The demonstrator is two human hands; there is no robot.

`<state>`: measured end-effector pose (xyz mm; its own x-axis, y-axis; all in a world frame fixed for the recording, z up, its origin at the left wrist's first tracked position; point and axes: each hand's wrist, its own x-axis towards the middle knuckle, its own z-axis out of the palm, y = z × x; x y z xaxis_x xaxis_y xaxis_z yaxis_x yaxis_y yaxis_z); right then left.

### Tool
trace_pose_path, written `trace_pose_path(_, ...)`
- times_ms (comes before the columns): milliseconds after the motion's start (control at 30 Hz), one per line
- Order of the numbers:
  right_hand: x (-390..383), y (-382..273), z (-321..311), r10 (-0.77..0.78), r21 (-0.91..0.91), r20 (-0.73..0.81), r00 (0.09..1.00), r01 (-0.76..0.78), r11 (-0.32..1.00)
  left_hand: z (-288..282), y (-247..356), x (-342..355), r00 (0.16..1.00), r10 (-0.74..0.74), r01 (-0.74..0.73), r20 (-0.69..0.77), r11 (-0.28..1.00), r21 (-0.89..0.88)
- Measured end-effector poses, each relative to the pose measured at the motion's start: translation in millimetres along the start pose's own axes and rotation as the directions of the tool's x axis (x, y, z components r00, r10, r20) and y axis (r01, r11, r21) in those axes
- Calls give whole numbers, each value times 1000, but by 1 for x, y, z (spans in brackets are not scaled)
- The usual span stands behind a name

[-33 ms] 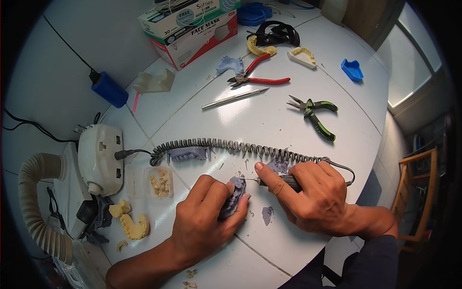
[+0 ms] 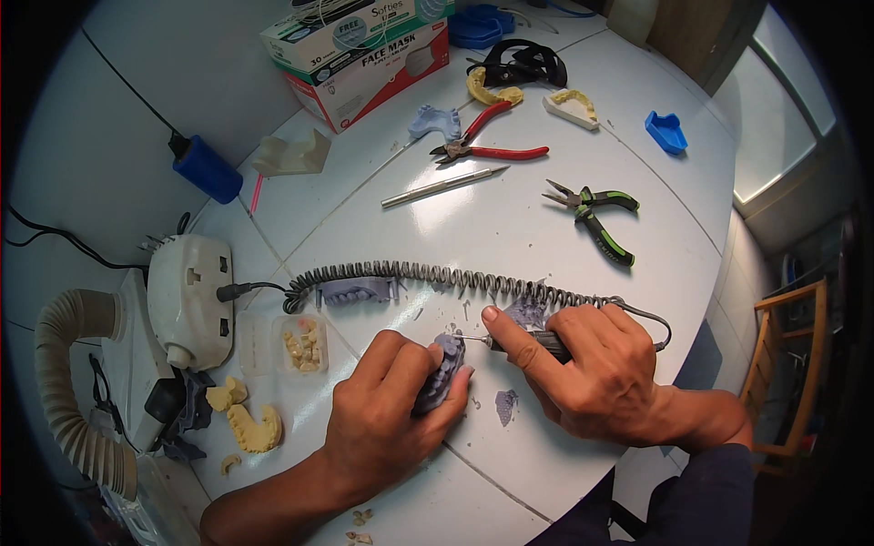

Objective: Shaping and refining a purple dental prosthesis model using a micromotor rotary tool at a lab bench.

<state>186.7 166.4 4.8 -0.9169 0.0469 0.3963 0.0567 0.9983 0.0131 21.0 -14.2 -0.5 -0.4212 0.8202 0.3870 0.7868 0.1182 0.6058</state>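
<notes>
A grey-purple dental model with a row of teeth is gripped between the thumb and fingers of my left hand, low over the white table. My right hand is wrapped round a dark rotary handpiece, its index finger stretched along it. The thin metal bur reaches left to the model's upper end and appears to touch it. From the handpiece a coiled grey cord runs across to a white control box. Purple scraps and crumbs lie between and around my hands.
Behind the cord sits another purple model. Farther back lie a craft knife, red-handled cutters and green-black pliers. At left are a box of teeth, yellow casts and a ribbed hose. Mask boxes stand at the back.
</notes>
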Motion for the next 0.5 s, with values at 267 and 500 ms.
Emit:
trace_pose_path(267, -1, 0, 1, 11, 18, -9, 1000, -10, 1000, 0, 0, -1, 1000, 5, -5, 2, 1000, 7)
trace_pose_path(500, 0, 0, 1, -2, 17, -13, 1000, 2, 1000, -1, -1, -1, 1000, 2, -2, 7, 1000, 9)
